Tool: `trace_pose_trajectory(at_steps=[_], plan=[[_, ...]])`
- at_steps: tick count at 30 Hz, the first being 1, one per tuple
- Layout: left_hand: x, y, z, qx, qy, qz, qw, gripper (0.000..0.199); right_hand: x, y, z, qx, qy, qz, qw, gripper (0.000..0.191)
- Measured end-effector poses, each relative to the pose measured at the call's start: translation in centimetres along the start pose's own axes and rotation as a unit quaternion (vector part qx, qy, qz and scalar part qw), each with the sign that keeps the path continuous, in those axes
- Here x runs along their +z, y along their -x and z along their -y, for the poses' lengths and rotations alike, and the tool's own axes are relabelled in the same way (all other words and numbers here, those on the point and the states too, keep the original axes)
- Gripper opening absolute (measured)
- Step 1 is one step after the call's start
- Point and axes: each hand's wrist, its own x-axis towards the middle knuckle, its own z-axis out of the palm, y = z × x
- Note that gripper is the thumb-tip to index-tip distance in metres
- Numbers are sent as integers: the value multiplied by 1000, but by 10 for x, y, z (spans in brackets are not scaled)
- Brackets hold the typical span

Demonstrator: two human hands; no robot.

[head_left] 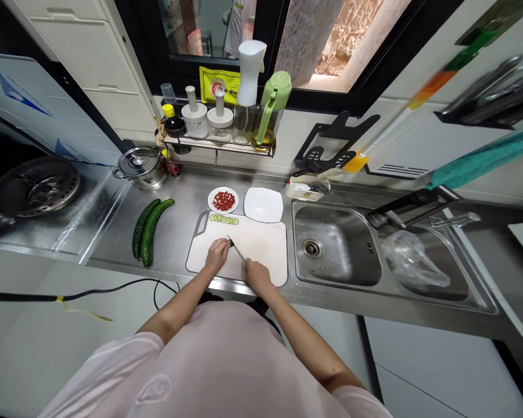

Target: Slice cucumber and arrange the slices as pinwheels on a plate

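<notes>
My right hand (257, 276) is wrapped round the handle of a knife (239, 251), whose blade points up and left over the white cutting board (264, 244). Close by the blade, my left hand (218, 255) is closed with its fingers together. A small dark bit shows at its fingertips, too small to name. Along the board's top left edge lies an overlapping row of thin cucumber slices (224, 219). Just behind the board stand a white plate of chopped red pieces (224, 200) and a square white plate (264, 204).
Two whole cucumbers (150, 232) lie left of the board. A lidded steel pot (143, 167) and a wok (32, 184) are further left. On the right is a steel sink (337, 244). A rack (218, 144) of seasoning jars and bottles hangs behind.
</notes>
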Motion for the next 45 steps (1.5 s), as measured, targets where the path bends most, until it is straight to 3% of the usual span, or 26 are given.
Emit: trace_pose_trajectory(at_steps=[12, 20, 32, 45], plan=[[-1, -1, -1, 4, -4, -1, 1000, 20, -18, -33, 26, -4, 12, -40, 999, 23], [-2, -1, -1, 6, -1, 2, 1000, 19, -13, -28, 25, -3, 11, -53, 999, 23], [0, 1, -1, 8, -3, -2, 1000, 19, 3, 1, 3, 1, 4, -26, 1000, 22], [-1, 1, -1, 11, -9, -1, 1000, 20, -6, -21, 16, -1, 7, -40, 999, 22]])
